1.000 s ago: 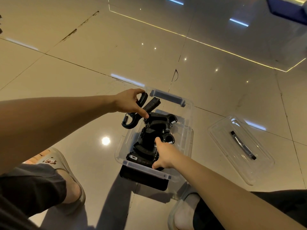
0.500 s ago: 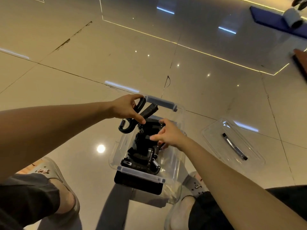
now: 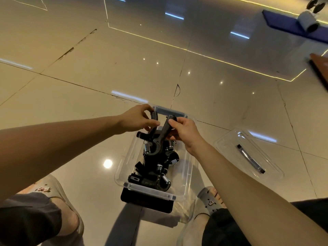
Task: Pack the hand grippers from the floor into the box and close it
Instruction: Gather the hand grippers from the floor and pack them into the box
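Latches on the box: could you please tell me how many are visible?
2: the far latch on the box's far end, the near latch on its near end; others may be hidden.

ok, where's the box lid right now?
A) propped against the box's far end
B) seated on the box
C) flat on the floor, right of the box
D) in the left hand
C: the clear lid lies flat on the floor to the right of the open box, apart from it, while the left hand and right hand both hold a hand gripper above the box.
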Action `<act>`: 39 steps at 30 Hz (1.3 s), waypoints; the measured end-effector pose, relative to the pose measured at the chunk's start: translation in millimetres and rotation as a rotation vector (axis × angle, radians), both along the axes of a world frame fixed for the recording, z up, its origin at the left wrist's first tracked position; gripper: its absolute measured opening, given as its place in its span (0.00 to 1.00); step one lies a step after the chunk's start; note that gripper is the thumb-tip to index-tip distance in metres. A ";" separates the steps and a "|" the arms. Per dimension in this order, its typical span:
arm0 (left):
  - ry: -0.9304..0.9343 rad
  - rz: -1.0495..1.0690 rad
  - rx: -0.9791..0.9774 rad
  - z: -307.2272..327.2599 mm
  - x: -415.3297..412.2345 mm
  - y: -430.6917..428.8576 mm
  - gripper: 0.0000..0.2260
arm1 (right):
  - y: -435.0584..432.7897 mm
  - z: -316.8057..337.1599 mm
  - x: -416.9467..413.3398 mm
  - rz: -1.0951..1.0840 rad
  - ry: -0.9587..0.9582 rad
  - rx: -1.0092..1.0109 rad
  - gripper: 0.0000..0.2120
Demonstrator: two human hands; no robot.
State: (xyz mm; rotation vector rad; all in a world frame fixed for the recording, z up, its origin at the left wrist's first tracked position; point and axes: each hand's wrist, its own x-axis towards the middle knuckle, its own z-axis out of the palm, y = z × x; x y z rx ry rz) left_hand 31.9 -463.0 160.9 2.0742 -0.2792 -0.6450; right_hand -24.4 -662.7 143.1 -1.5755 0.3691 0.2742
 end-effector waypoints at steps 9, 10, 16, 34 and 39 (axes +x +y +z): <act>0.128 -0.080 -0.031 3.7 12.9 8.8 0.11 | -0.2 5.0 7.1 -0.090 -0.060 -0.008 0.10; 0.125 -0.103 -0.019 5.7 14.2 10.7 0.09 | 0.2 4.9 6.9 -0.078 -0.068 -0.013 0.10; 0.119 -0.110 -0.069 9.3 12.0 10.7 0.11 | 0.2 -3.3 11.4 -0.061 -0.142 -0.248 0.10; -0.513 -0.443 0.739 -23.8 6.5 39.9 0.44 | 5.3 -34.4 -7.3 0.574 -0.125 -1.006 0.33; -0.390 -0.570 0.780 -38.4 9.7 59.6 0.60 | 9.4 -50.2 -13.7 0.730 -0.101 -1.119 0.39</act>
